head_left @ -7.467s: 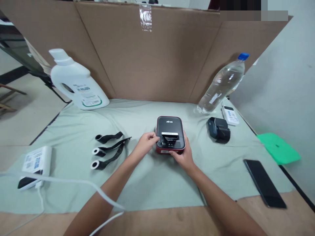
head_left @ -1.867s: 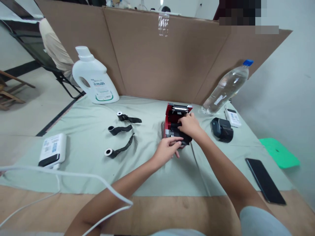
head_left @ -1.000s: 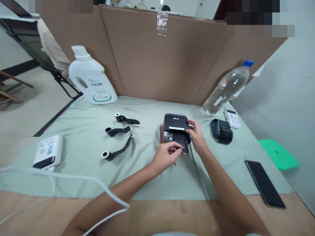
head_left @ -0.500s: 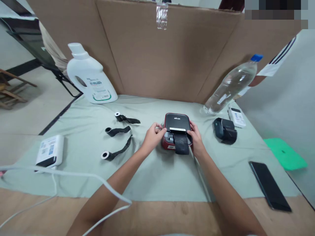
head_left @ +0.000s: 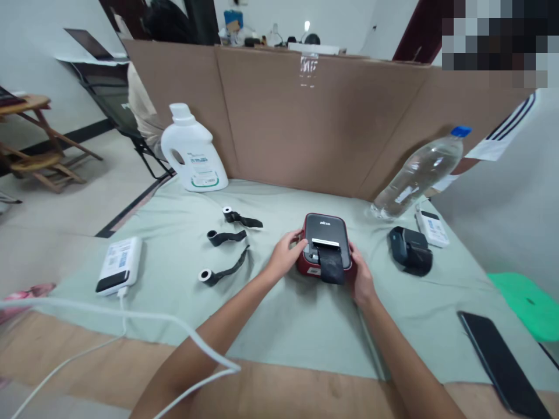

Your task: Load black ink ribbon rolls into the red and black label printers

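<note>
A small red-and-black label printer (head_left: 326, 228) sits on the pale green cloth between my hands. A black strip (head_left: 332, 269) hangs out of its front slot, which has a white edge. My left hand (head_left: 286, 255) grips the printer's left side, thumb on the top edge. My right hand (head_left: 361, 278) is closed against the right side; its fingertips are partly hidden behind the printer. To the left lie three small rolls with loose black tails: an upper roll (head_left: 228, 214), a middle roll (head_left: 212, 237) and a lower roll (head_left: 207, 276).
A cardboard panel (head_left: 314, 128) stands behind, with a white jug (head_left: 196, 154) and leaning water bottle (head_left: 421, 171) before it. A white power bank (head_left: 120, 265) with a cable lies left. Right are a black device (head_left: 410, 250), white power bank (head_left: 431, 226) and phone (head_left: 502, 364). People sit beyond.
The camera view has tilted up, so things appear lower and further right. My right thumb has moved off the printer's top front to its side. My left hand keeps its hold.
</note>
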### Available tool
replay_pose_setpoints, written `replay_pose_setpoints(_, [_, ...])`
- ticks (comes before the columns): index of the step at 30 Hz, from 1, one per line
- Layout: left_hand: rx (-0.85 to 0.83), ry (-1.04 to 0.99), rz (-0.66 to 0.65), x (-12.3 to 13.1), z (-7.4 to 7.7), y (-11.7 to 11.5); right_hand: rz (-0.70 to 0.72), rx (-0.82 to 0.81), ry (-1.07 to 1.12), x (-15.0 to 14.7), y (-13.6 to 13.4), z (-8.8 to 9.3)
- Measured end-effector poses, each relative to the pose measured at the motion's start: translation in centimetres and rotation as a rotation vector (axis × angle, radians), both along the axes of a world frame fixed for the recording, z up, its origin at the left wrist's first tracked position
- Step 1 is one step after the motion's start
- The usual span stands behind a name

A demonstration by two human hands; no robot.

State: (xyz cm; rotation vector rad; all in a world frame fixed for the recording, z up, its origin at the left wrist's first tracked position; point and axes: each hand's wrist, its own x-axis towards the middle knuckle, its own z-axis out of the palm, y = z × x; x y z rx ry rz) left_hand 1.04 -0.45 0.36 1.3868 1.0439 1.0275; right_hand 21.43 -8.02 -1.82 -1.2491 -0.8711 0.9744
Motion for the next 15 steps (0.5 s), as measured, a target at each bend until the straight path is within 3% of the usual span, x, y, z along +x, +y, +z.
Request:
replay_pose_setpoints(4, [-0.024, 0.08, -0.02, 0.4, 0.7, -0.6, 0.095, 0.073, -0.211, 0.5, -1.8, -0.8])
replay_pose_setpoints(7, [0.021, 0.16, 0.014, -0.3, 2.6, -0.3, 0.1, 0.147, -0.367, -0.3, -1.4, -0.3])
replay_pose_setpoints(11, [0.141, 0.159, 0.084, -4.3, 6.5, 1.8, 0.141, 0.292, -0.567, -3.8, 2.0, 3.0])
replay_pose_setpoints(15, [0.221, 0.093, 0.237, -11.4, 10.6, 5.3, 0.226, 0.403, -0.658, -10.6, 7.6, 7.8])
